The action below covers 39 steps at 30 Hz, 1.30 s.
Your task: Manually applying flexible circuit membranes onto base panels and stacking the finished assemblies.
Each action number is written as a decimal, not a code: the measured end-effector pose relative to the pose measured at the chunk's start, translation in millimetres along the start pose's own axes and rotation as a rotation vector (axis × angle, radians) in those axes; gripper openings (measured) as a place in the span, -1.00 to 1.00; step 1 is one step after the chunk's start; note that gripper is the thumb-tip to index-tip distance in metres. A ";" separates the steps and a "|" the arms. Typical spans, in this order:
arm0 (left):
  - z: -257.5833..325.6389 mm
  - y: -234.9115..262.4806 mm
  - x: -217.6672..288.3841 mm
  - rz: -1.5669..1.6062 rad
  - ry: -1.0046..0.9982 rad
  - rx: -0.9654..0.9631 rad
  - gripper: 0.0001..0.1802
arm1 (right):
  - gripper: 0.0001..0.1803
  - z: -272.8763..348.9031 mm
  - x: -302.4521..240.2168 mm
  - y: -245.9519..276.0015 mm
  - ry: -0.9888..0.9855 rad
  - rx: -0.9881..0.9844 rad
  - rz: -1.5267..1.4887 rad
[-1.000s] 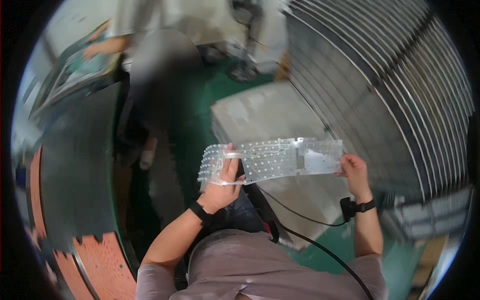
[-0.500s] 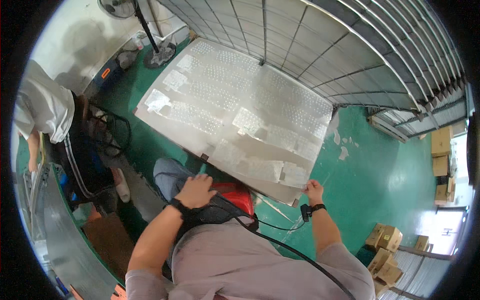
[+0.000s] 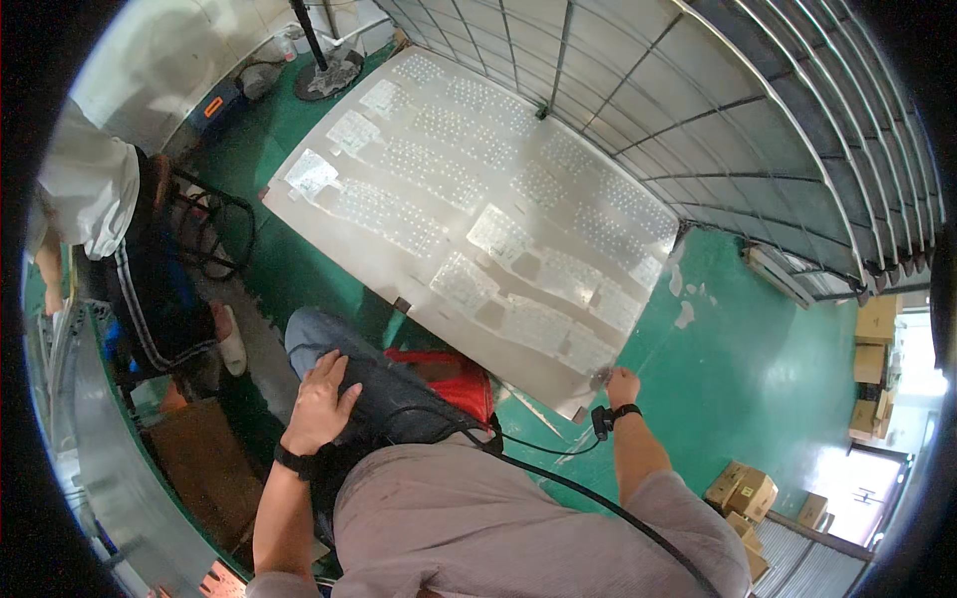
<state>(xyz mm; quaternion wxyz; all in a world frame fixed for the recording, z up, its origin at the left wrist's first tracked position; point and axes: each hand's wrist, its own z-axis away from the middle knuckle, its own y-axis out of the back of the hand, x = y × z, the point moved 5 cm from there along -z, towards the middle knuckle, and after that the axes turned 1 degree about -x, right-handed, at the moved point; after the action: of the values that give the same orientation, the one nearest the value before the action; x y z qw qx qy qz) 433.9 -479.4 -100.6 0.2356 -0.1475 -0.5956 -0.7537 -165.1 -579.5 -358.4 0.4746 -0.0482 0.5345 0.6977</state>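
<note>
A large pale board (image 3: 478, 120) lies on the green floor with several clear bubbled plastic sheets (image 3: 518, 289) spread over it in rows. My right hand (image 3: 620, 384) reaches down to the near right corner of the board, its fingers curled at the end of the nearest sheet (image 3: 586, 351). Whether it grips the sheet I cannot tell. My left hand (image 3: 324, 394) rests flat on my knee in dark jeans, fingers spread and holding nothing. Both wrists carry black bands, and a black cable runs across my grey shirt.
A metal wire rack (image 3: 758, 110) stands behind the board. Another person (image 3: 120, 249) in a white top and dark trousers stands at left by a metal bench (image 3: 90, 439). A fan stand (image 3: 324, 70) is at the back, cardboard boxes (image 3: 743, 493) at lower right, something red (image 3: 449, 374) by my knee.
A second ago both hands held one clear sheet up in front of me. That sheet now lies on the board; my left hand has dropped to my knee and the right stays at the board's corner.
</note>
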 end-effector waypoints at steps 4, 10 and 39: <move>-7.3 6.7 12.9 -0.039 -0.081 0.067 -0.49 | -0.79 -34.8 -59.8 37.8 0.120 0.232 -0.096; 0.4 6.6 2.9 0.016 -0.094 0.071 -0.51 | -0.84 136.1 -424.3 94.7 0.880 0.077 -0.817; 81.3 33.0 -29.5 0.166 0.165 0.320 -0.47 | -0.03 180.0 -281.4 -239.9 0.870 -0.804 1.119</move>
<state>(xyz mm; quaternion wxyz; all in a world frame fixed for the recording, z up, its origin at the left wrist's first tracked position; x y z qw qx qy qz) 471.6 -401.4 -68.0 0.3654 -0.0946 -0.6722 -0.6369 238.7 -614.1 -288.4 -0.2480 -0.2075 0.3248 0.8888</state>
